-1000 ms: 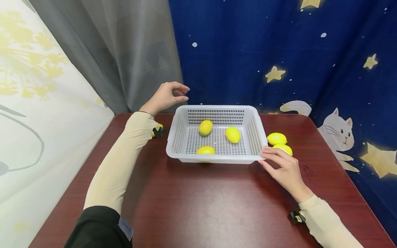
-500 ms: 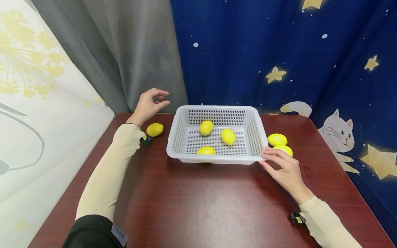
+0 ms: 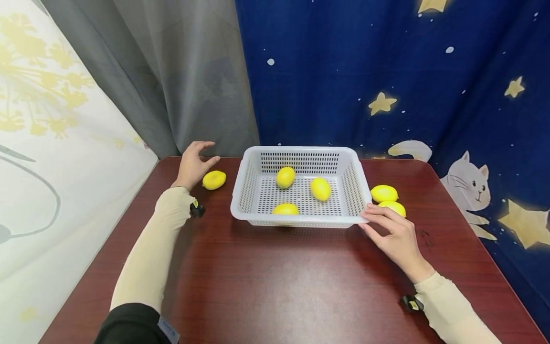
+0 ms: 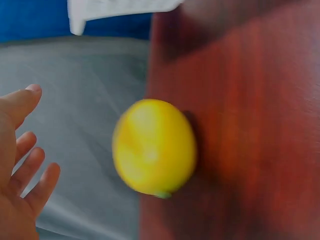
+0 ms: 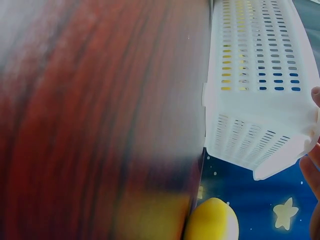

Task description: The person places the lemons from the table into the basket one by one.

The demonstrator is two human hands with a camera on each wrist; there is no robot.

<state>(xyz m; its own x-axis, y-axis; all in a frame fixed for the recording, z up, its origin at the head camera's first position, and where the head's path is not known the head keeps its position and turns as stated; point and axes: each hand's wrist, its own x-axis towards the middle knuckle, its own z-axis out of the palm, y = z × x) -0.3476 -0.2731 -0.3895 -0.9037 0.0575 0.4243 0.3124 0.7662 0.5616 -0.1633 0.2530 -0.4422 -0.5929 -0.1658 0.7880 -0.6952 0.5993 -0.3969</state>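
Note:
My left hand (image 3: pixel 192 166) is above the back left of the table, thumb and fingers apart and holding nothing. Close by its thumb, a lemon (image 3: pixel 214 180) lies on the wood; the left wrist view shows this lemon (image 4: pixel 155 147) beside the spread fingers (image 4: pixel 42 187). A white perforated plastic basket (image 3: pixel 301 220) stands at the table's middle back with three lemons inside, one of them a lemon (image 3: pixel 320 189) toward the right. At the basket's front right corner, my right hand (image 3: pixel 393 234) pinches the rim between thumb and fingers, partly cut off in the right wrist view.
To the right of the basket two more lemons lie together, the rear lemon (image 3: pixel 384 193) and the front lemon (image 3: pixel 393 207). Behind the reddish-brown table (image 3: pixel 279 282) hang a grey curtain (image 3: pixel 206 76) and a blue star-patterned curtain (image 3: pixel 318 95).
My left hand has moved left and down from beside the basket, toward the lemon on the left. One lemon in the basket has rolled slightly. The right hand stays at the corner.

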